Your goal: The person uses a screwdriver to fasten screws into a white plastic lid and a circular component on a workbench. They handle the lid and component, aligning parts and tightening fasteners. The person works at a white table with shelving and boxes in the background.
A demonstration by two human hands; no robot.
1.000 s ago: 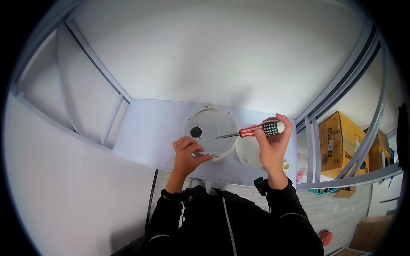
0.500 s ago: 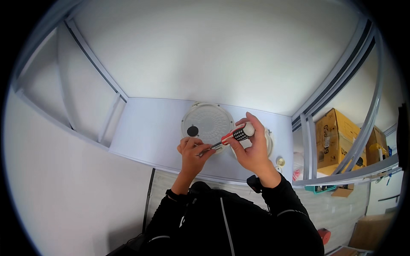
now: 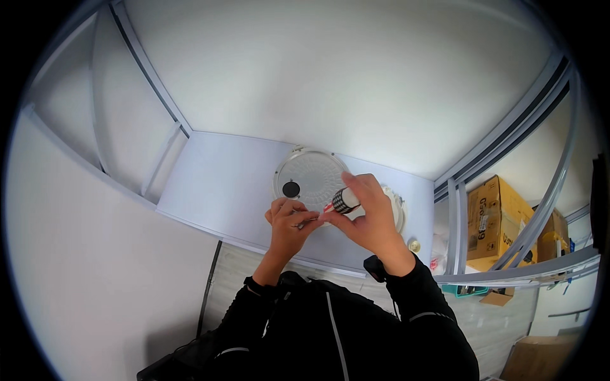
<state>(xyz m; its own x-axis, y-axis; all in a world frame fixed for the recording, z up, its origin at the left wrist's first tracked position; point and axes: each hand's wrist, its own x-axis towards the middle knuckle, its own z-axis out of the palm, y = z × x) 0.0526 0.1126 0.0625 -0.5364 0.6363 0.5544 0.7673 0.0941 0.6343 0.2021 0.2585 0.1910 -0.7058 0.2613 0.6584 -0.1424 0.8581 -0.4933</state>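
Note:
My right hand (image 3: 370,219) grips a screwdriver (image 3: 341,202) with a red, white and black handle, its shaft slanting down-left toward my left hand (image 3: 287,222). My left hand pinches something small at the shaft's tip; what it is stays hidden by the fingers. Both hands hover over a pale lavender panel (image 3: 222,190). Just behind them lies a round white disc (image 3: 308,178) with a dark hole near its left side. A second round white part (image 3: 395,206) peeks out from behind my right hand.
A small brass-coloured piece (image 3: 414,246) sits on the panel near my right wrist. Grey metal frame rails (image 3: 508,133) curve along the right, with cardboard boxes (image 3: 492,219) beyond them. White walls surround the panel to the left and back.
My right hand has brought the screwdriver down and left, from out at the right to close against my left hand. The view has shifted slightly.

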